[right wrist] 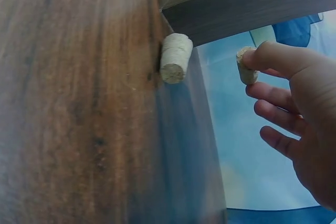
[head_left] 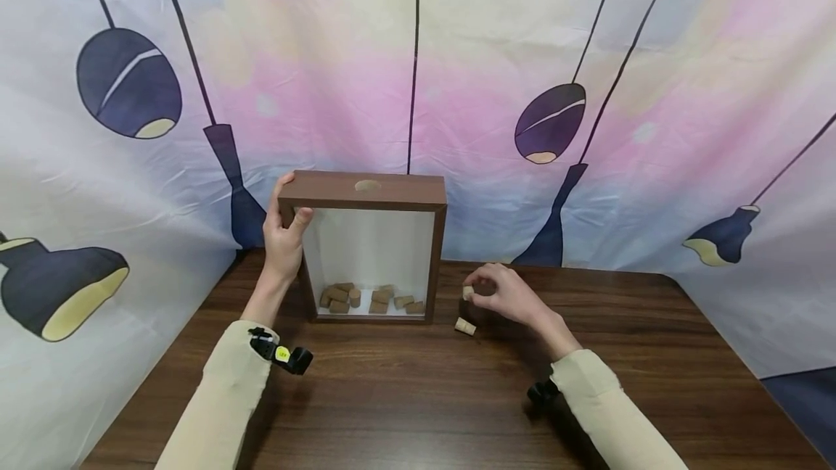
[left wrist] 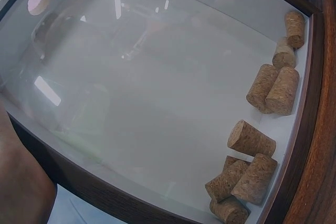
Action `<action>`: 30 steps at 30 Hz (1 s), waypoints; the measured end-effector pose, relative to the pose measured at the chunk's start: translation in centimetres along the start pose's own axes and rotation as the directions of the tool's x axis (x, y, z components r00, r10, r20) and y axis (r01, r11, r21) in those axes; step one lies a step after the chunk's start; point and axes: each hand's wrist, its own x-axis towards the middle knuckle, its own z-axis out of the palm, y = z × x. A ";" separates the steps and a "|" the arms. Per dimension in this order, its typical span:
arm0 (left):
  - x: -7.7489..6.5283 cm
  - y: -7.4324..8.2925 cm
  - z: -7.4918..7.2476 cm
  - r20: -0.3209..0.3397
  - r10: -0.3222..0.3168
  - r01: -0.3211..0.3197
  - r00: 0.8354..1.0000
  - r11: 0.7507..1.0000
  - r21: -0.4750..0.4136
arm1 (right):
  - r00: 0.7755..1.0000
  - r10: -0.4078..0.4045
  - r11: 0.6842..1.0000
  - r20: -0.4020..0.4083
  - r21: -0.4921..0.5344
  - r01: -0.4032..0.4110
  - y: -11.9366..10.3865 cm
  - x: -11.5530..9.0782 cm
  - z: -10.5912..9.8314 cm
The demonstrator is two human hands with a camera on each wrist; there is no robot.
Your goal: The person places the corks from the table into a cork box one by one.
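Note:
A brown-framed shadow box (head_left: pixel 439 260) with a clear front stands upright on the table, a round hole (head_left: pixel 368 186) in its top. Several tapered corks (left wrist: pixel 252 140) lie in a loose row along its bottom. My left hand (head_left: pixel 284 241) grips the box's upper left corner, thumb on the front, fingers behind. To the right of the box, my right hand (head_left: pixel 512 297) pinches a pale cork (right wrist: pixel 247 65) between thumb and fingers, just above the table. Another pale cork (right wrist: pixel 176 57) lies on its side on the tabletop below that hand, close to the box's lower right corner.
The dark wood table (head_left: pixel 405 390) runs back to a hanging cloth (head_left: pixel 483 42) printed with lamps. Black wrist cameras (head_left: pixel 287 355) are strapped over both sleeves.

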 end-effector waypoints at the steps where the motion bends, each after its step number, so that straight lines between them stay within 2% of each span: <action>1: 0.0 0.3 0.1 0.001 -0.001 0.001 1.000 1.000 0.008 | 1.000 0.003 1.000 -0.007 0.000 -0.003 0.0 0.0 -0.2; 5: -0.1 0.8 0.3 -0.001 0.007 -0.007 1.000 1.000 0.004 | 0.999 -0.021 1.000 -0.044 0.001 0.021 -0.4 0.3 -1.0; 13: 0.0 0.4 0.1 0.006 0.004 -0.004 1.000 1.000 -0.004 | 0.993 -0.061 0.998 -0.102 -0.021 0.059 -1.4 0.9 -2.7; 16: 0.1 0.0 0.0 0.012 -0.007 0.007 1.000 1.000 0.008 | 0.989 -0.082 0.997 -0.124 -0.011 0.081 -1.7 1.0 -3.3; 20: 0.3 -1.0 -0.3 0.011 -0.011 0.011 1.000 1.000 -0.024 | 0.983 -0.117 0.993 -0.141 -0.017 0.116 -2.2 1.3 -4.1; 24: 0.4 -2.0 -0.6 0.002 -0.015 0.015 1.000 1.000 0.002 | 0.979 -0.134 0.991 -0.154 -0.037 0.130 -2.9 1.5 -4.9; 30: 0.3 -2.0 -0.6 0.001 -0.010 0.010 1.000 1.000 0.023 | 0.963 -0.181 0.983 -0.201 -0.057 0.173 -4.2 1.9 -6.3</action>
